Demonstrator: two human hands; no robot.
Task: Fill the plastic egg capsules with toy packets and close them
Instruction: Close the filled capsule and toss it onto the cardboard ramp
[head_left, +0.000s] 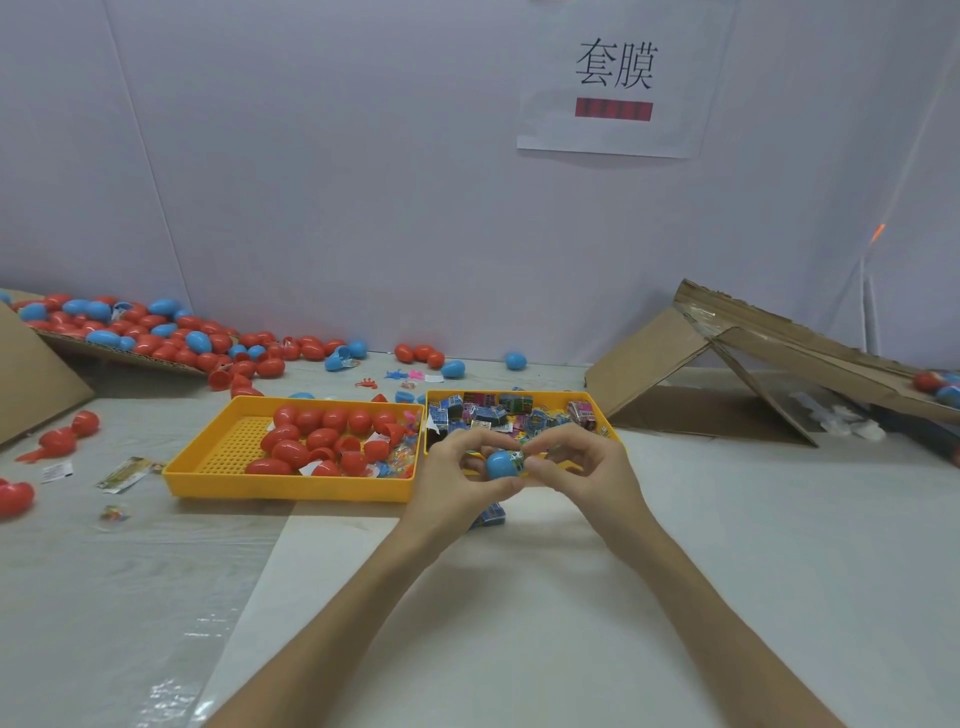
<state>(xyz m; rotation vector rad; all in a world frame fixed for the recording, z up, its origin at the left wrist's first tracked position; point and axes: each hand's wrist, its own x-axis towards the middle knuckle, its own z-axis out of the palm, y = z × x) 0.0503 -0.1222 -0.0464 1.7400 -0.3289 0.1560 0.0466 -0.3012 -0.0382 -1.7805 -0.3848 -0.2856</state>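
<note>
Two trays abut on the pale tabletop (519, 597): left yellow tray (291, 491) of red eggs (291, 452), right yellow tray (592, 402) of toy packets (488, 415). At its near rim the left hand (457, 467) and right hand (576, 462) both pinch a blue egg capsule (500, 465). White wall (363, 208), paper sign (613, 78) behind.

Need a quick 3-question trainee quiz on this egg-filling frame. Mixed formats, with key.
1. Which colour is the egg capsule held between the left hand and right hand? A red, B blue, C yellow.
2. True or false: the left yellow tray holds mostly blue capsules.
3. Fill in: the other yellow tray, to its ___, holds toy packets.
Key: 1 B; 2 false; 3 right.
</note>
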